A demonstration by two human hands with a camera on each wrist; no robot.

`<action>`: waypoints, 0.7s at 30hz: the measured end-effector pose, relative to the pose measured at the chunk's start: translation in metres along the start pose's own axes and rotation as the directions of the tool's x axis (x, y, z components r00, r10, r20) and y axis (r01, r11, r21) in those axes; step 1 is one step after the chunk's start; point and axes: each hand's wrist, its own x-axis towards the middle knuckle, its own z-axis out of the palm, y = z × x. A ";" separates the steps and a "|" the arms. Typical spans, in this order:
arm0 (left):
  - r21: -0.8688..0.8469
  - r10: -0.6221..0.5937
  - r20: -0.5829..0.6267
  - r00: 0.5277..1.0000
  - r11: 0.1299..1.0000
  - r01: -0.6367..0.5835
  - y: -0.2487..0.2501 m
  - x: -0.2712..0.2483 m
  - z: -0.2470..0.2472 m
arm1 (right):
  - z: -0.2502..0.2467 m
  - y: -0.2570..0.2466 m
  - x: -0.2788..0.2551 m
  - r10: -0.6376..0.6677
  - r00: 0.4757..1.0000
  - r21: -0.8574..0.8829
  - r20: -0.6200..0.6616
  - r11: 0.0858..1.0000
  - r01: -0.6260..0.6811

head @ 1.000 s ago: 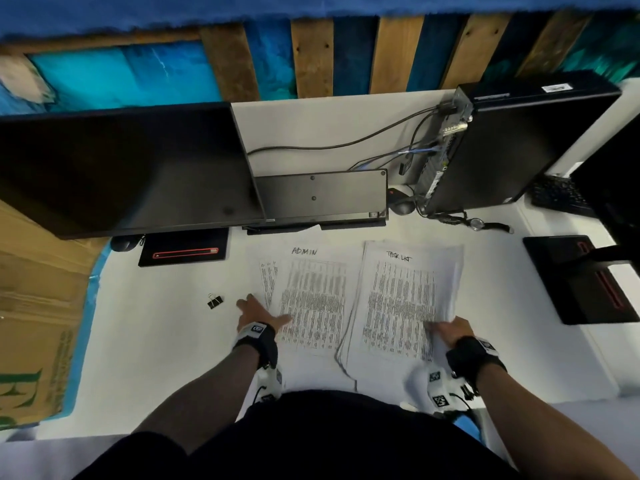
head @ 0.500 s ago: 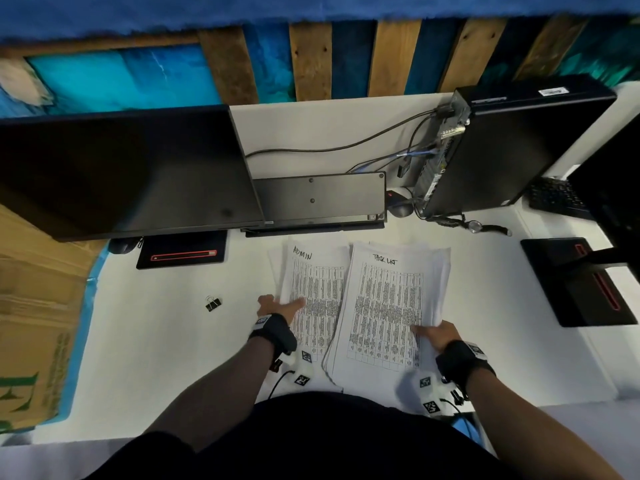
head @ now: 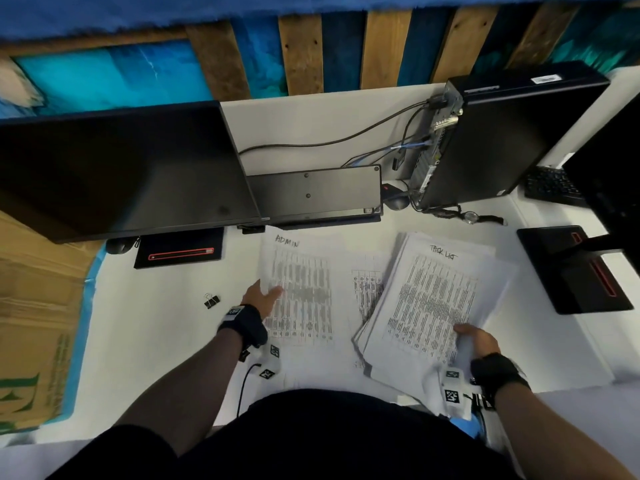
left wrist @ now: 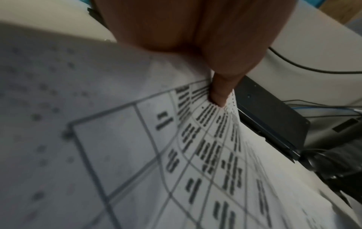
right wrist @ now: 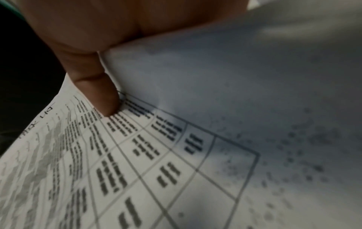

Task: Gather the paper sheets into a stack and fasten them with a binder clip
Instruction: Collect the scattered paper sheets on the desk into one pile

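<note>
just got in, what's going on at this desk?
A person is gathering printed sheets on a white desk. Their right hand grips the near corner of the "Task List" pile; their left hand rests flat on the "Admin" sheet. The binder clip lies unused, left of the papers.

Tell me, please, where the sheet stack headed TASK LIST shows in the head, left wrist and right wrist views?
Head: TASK LIST stack, right of centre, near corner gripped by the right hand.
Left wrist: not in it; only the ADMIN sheet under the left hand.
Right wrist: fills the lower left, thumb on top.
Shared landmark: the printed table grid.
</note>
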 end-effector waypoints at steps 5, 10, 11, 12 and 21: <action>0.104 -0.084 0.002 0.996 0.991 0.083 0.005 -0.018 0.036 | 0.018 -0.009 -0.052 0.022 0.976 0.088 0.218 0.995 -0.042; 0.262 -0.128 -0.085 0.988 0.954 0.146 0.024 -0.037 0.069 | 0.044 -0.006 -0.052 -0.040 0.987 -0.113 0.155 0.992 0.058; 0.239 -0.116 -0.046 0.992 0.963 0.124 0.028 -0.039 0.073 | 0.055 -0.007 -0.058 -0.078 0.988 -0.204 0.137 0.973 0.105; 0.213 -0.098 -0.002 0.995 0.972 0.096 0.031 -0.040 0.078 | 0.065 -0.007 -0.064 -0.121 0.986 -0.315 0.119 0.937 0.153; 0.207 -0.135 0.046 0.990 0.971 0.123 0.041 -0.043 0.092 | 0.109 -0.005 -0.078 -0.235 0.972 -0.734 0.011 0.658 0.168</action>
